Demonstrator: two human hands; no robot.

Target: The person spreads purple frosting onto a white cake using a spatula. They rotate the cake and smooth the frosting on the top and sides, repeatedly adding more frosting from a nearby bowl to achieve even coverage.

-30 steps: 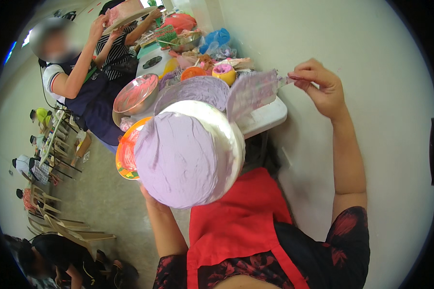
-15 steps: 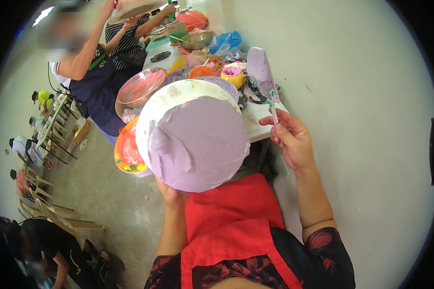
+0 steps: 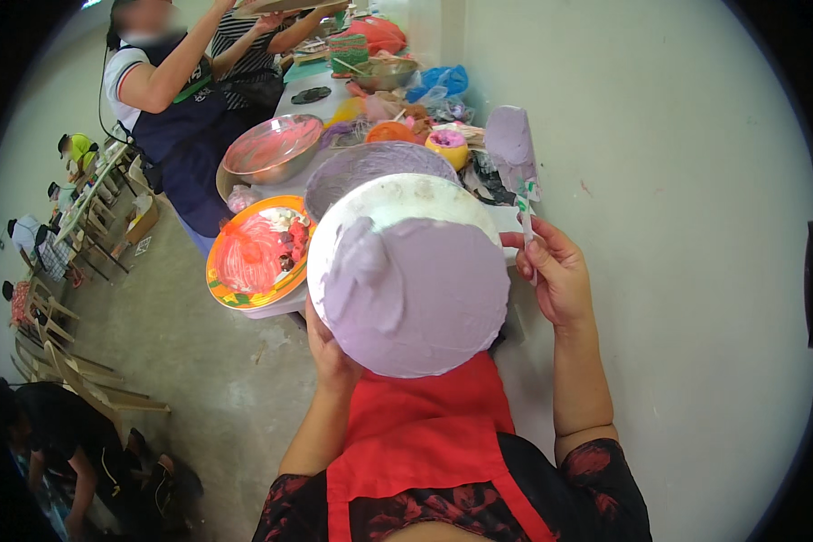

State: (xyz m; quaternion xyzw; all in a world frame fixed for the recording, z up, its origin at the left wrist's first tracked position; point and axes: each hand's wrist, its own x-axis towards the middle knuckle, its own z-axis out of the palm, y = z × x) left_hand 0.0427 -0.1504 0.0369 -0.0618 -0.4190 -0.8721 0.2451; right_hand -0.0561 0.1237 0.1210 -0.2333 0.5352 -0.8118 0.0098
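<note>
Tilting toward the camera, the round white board spread with smooth lilac icing rests on the left hand, fingers hidden beneath; the right hand grips a lilac-coated flat spatula upright just beside it.

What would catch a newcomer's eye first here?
The big round cake coated in lilac frosting fills the middle, propped up by the left hand under its edge. Beside it, the right hand holds a spatula smeared with the same frosting. An orange plate with pink cream sits to the left.
</note>
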